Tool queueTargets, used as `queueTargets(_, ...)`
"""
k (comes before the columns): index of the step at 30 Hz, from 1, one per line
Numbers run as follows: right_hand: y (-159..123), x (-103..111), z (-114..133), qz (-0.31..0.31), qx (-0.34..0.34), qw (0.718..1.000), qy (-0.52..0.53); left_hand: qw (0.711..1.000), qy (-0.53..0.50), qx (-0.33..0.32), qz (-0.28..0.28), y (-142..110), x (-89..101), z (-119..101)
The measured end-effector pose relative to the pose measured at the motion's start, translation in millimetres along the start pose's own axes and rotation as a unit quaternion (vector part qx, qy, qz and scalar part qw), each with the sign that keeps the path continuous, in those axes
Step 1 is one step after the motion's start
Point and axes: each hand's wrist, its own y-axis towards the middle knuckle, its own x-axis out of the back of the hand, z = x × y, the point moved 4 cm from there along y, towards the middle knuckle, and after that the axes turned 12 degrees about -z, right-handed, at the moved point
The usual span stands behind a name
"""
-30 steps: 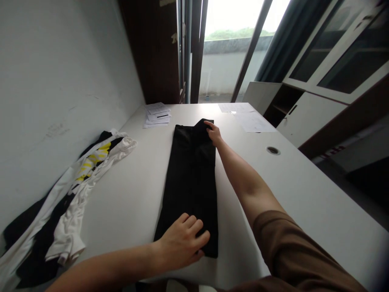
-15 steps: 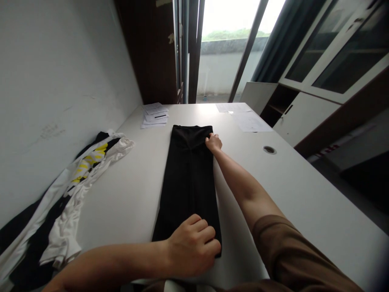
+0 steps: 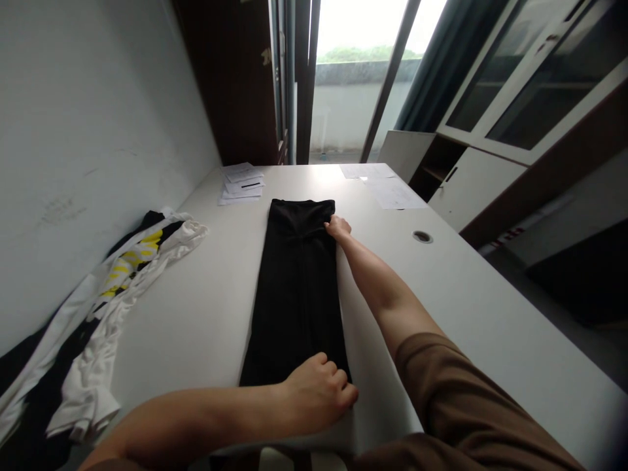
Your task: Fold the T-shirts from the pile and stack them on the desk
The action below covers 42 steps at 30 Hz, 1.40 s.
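Observation:
Black trousers (image 3: 299, 294) lie flat lengthwise on the white table (image 3: 181, 340), waistband at the far end. My right hand (image 3: 337, 227) reaches out to their far right corner, fingers closed on the edge just below the waistband. Close to my body, my left hand (image 3: 321, 392) crosses over the near end, its fingers curled down on the near right corner. That forearm and hand cover much of the trousers' near edge. Slight wrinkles run under the waistband, while the lower part lies mostly smooth.
Along the left wall lies a heap of white, black and yellow clothes (image 3: 127, 268). Papers with a black pen (image 3: 243, 183) sit at the back left, more sheets (image 3: 392, 191) at the back right. A round cable hole (image 3: 422, 237) pierces the tabletop on the right.
My left hand has shifted slightly right over the trousers' near right corner, covering it. My right hand keeps its place by the waistband. The whole view has moved a little, so things appear further left.

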Motion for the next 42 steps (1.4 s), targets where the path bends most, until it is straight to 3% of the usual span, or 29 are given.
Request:
queueTargets(6, 2.8, 9.1, -3.6, -0.06, -0.021, 0.997, 0.049, 0.989, -0.123, 0.054, -0.055, 8.0, -0.3, 4.7)
queueTargets(14, 7.7, 15.8, -25.6, -0.065, -0.016, 0.998, 0.019, 0.984, -0.165, 0.055, -0.024, 8.5, -18.4, 1.0)
queueTargets(17, 0.0, 20.6, -29.6, -0.08, -0.005, 0.997, 0.019, 0.98, -0.189, 0.066, -0.013, 9.6, -14.2, 2.8)
queueTargets(20, -12.3, 30.7, -31.7, -0.103, -0.011, 0.994, 0.042, 0.969, -0.235, 0.07, -0.039, 6.8, 1.5, 9.2)
queueTargets(23, -37.6, 43.3, -35.4, -0.158, 0.035, 0.985, 0.053, 0.961, -0.258, 0.057, -0.084, 0.5, 22.9, 26.7)
queueTargets(25, -62.6, 47.0, -38.1, -0.174, 0.122, 0.976, 0.053, 0.963, -0.232, 0.079, -0.114, -4.2, 32.3, 47.0)
queueTargets(29, -115.8, 38.6, -47.4, -0.082, 0.32, 0.942, 0.058, 0.977, -0.138, 0.126, -0.103, -10.8, 23.5, 79.0)
queueTargets(31, -134.0, 35.0, -57.0, -0.035, 0.351, 0.934, 0.062, 0.987, -0.102, 0.106, -0.069, -12.8, 10.9, 80.7)
queueTargets(34, -153.8, 39.4, -74.4, -0.035, 0.346, 0.934, 0.076, 0.994, -0.075, 0.073, -0.039, -17.4, -0.7, 74.9)
queueTargets(37, -182.8, 51.8, -89.3, -0.05, 0.373, 0.922, 0.093, 0.996, -0.078, 0.043, -0.025, -25.6, 2.4, 67.0)
queueTargets(42, -255.3, 81.2, -108.2, -0.022, 0.442, 0.889, 0.117, 0.994, -0.103, 0.009, -0.028, -42.0, 16.2, 53.6)
